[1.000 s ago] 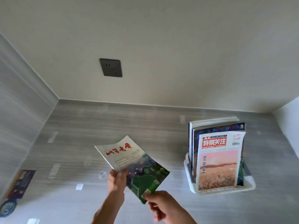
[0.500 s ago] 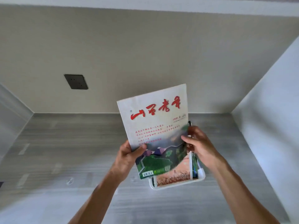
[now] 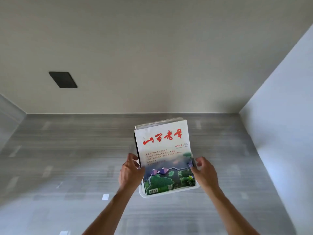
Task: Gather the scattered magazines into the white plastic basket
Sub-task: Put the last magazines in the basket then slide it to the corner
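A magazine (image 3: 162, 150) with a white cover, red brush lettering and a green landscape photo stands upright at the front of the white plastic basket (image 3: 142, 194). Only the basket's front rim shows below it. Behind it, the top edges of other magazines (image 3: 157, 123) peek out. My left hand (image 3: 129, 173) grips the front magazine's left edge, fingers curled around it. My right hand (image 3: 204, 173) holds its right edge with thumb and fingertips.
The basket sits on a grey wood-grain surface (image 3: 67, 158) boxed in by a beige back wall, a grey left wall and a white right wall (image 3: 279, 133). A dark socket plate (image 3: 63, 79) is on the back wall. Small white tape marks (image 3: 105, 197) dot the surface.
The magazine went from held up in the air over the basket down into the basket's front. My hands have slid to its two side edges. The view turned right.
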Tool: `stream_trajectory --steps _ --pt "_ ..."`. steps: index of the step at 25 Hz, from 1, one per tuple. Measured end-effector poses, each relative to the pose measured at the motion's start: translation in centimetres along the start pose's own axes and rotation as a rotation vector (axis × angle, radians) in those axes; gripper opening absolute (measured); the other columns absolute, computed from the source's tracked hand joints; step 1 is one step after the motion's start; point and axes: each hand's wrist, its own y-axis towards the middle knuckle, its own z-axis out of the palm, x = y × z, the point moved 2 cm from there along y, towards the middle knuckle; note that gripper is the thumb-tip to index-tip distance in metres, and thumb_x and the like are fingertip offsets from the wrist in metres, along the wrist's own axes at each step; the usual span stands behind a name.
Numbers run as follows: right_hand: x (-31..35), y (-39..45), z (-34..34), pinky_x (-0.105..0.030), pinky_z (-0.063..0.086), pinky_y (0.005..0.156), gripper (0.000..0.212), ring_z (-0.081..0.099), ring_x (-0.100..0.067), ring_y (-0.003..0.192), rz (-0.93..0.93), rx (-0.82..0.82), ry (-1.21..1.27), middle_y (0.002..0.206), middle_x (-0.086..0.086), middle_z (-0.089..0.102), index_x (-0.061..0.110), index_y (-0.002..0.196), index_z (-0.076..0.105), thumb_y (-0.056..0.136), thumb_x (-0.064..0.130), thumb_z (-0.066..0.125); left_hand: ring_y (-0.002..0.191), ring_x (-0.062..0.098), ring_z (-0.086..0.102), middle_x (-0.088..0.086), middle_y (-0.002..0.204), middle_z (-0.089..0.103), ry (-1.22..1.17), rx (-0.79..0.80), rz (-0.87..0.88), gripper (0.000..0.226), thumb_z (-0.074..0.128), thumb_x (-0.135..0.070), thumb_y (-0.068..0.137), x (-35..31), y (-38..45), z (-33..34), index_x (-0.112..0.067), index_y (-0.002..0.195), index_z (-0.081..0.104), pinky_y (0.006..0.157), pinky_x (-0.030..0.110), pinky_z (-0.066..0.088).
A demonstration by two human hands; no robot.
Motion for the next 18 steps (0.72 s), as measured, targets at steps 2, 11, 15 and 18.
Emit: stream_trajectory --steps 2,11,15,18 --pt "-1.3 -1.0 0.9 -0.031 0.044 0.068 0.03 0.062 -0.029 0.089 0.044 0.104 -0.106 0.099 -0.001 0.061 0.021 0.105 0.052 0.082 0.029 0.068 0.074 0.018 0.062 -0.001 0.093 0.063 0.018 0.098 -0.156 0.052 0.074 -0.036 0.072 2.5 -1.0 1.5 -0.027 0.112 0.042 0.05 0.027 0.045" --pt "-2.6 -6.3 3.1 -0.039 0.049 0.065 0.014 0.053 -0.021 0.064 0.05 0.276 -0.064 0.067 0.002 0.054 0.022 0.085 0.047 0.084 0.012 0.058 0.08 0.032 0.071 0.009 0.094 0.074 -0.101 0.271 -0.188 0.03 0.048 -0.011 0.079 7.0 -2.3 1.3 -0.021 0.1 0.066 0.062 0.046 0.061" --pt "-1.4 -6.7 3.2 -0.036 0.05 0.091 0.074 0.058 -0.02 0.112 -0.084 0.251 -0.076 0.129 0.002 0.059 0.019 0.143 0.035 0.081 0.035 0.073 0.113 0.023 0.062 -0.001 0.123 0.063 0.001 0.382 -0.124 0.067 0.072 -0.019 0.069 7.9 -2.9 -0.8 -0.021 0.132 0.05 0.085 0.03 0.053" --pt "3.8 -2.4 0.8 -0.034 0.049 0.092 0.111 0.059 -0.001 0.112 -0.075 0.249 0.516 0.127 0.033 0.052 0.036 0.149 0.022 0.06 0.046 0.088 0.116 0.016 0.06 -0.005 0.13 0.06 -0.511 0.318 0.062 0.094 0.089 -0.017 0.06 3.6 0.1 -2.8 -0.021 0.14 0.04 0.092 0.034 0.053"
